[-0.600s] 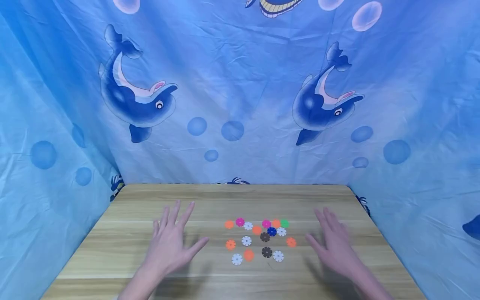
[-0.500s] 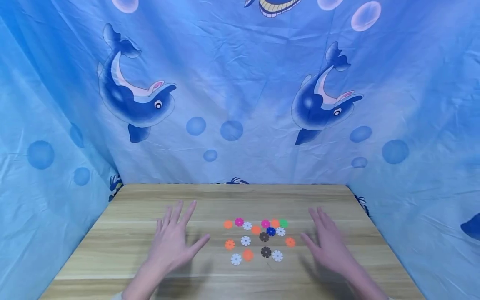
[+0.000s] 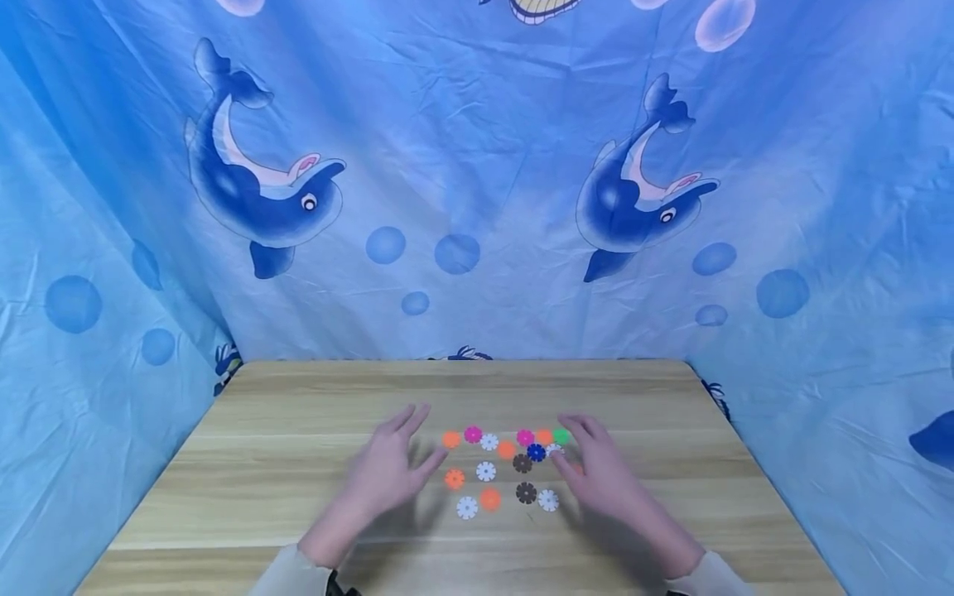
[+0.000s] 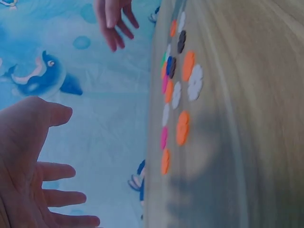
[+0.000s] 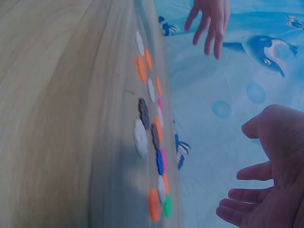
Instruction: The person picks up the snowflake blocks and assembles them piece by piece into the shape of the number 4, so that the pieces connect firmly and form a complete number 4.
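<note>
Several flat, notched plastic discs lie loosely grouped on the wooden table, among them a pink disc (image 3: 473, 434), a dark blue disc (image 3: 536, 453), a brown disc (image 3: 526, 493), a white disc (image 3: 467, 507) and an orange disc (image 3: 489, 499). My left hand (image 3: 387, 468) hovers at the group's left side, fingers spread and holding nothing. Over the right side hangs my right hand (image 3: 599, 472), also unfolded and without anything in it; it partly covers an orange disc and a white disc. A green disc (image 3: 561, 435) shows by its fingertips. Both wrist views show the palms raised above the tabletop.
The wooden table (image 3: 298, 447) has light grain and rounded far corners. Behind it and along both sides hangs a blue curtain (image 3: 477, 182) printed with dolphins and bubbles. Shadows of the hands fall on the tabletop.
Both hands have moved inward toward the discs, the left one rightward and the right one leftward. The sleeve cuffs have come into sight. The discs keep their arrangement.
</note>
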The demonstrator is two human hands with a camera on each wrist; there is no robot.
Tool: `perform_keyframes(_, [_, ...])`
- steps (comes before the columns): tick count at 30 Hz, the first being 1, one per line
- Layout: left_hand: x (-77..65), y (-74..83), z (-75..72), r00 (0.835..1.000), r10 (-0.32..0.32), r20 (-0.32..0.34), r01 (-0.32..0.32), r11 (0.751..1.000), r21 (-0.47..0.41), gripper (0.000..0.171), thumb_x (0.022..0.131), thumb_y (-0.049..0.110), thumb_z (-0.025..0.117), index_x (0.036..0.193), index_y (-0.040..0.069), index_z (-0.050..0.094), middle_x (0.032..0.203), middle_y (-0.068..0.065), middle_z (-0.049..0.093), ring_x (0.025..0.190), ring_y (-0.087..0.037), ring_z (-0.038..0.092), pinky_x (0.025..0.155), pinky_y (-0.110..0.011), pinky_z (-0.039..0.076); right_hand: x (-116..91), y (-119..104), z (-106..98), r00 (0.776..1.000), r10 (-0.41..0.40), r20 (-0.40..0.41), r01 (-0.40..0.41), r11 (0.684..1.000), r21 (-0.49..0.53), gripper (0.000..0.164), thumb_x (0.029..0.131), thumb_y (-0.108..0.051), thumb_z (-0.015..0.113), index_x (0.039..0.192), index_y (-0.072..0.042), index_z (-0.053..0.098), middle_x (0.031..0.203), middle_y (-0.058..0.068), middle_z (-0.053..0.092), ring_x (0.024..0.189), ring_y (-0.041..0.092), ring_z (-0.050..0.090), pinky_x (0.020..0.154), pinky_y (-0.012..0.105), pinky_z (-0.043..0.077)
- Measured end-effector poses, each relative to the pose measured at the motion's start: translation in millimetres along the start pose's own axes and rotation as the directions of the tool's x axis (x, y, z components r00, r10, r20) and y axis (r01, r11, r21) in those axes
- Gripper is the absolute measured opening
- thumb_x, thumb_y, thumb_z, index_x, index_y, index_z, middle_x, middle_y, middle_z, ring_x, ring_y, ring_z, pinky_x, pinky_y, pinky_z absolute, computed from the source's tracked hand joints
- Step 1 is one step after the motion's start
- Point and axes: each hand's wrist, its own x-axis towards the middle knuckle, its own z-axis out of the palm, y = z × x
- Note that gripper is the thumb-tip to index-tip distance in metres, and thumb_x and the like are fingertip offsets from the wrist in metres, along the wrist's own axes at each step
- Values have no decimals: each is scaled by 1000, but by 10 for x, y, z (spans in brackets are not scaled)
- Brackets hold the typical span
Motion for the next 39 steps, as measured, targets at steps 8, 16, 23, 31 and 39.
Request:
perform_keyframes(8, [46,67,250,996,79,32,-78,996,-46,70,100,50,70,155,11,54,157,-21,56,144,-46,55,118,-61,47,40,-100,156,996,21,82,-24,999,25,62,98,-26,77,153,-7,54,147,16,60,78,14,67,85,32,65])
perform_keyframes(16, [46,89,398,984,166,71,-163,986,-42,58,99,40,74,144,5,65,120,-15,78,125,-37,71,107,-54,60,39,-141,283,993,-63,96,61,998,20,54,96,-19,77,145,-1,61,126,13,69,98,18,67,90,37,65])
perform_keyframes(23, [-6,93,474,973,182,142,-178,983,-42,57,97,34,77,145,5,64,94,-3,74,68,-5,51,56,-23,50,19,-143,407,983,-103,153,100,995,27,39,98,-20,76,134,-6,71,117,6,72,97,14,65,85,32,64])
perform_keyframes(31, [-60,89,564,972,168,162,-174,984,28,42,96,27,76,134,9,73,119,-12,80,97,-28,72,67,-39,63,-15,-152,467,976,-94,196,96,995,-2,40,94,-24,79,130,-5,73,120,7,73,110,24,71,98,47,64])
perform_keyframes(39, [-59,88,602,966,235,111,-248,960,129,14,85,11,85,98,13,79,86,-1,78,88,-27,69,62,-39,63,-7,-121,532,976,-135,171,151,985,-86,21,90,-23,84,109,-14,80,106,-2,73,99,15,67,90,38,65])
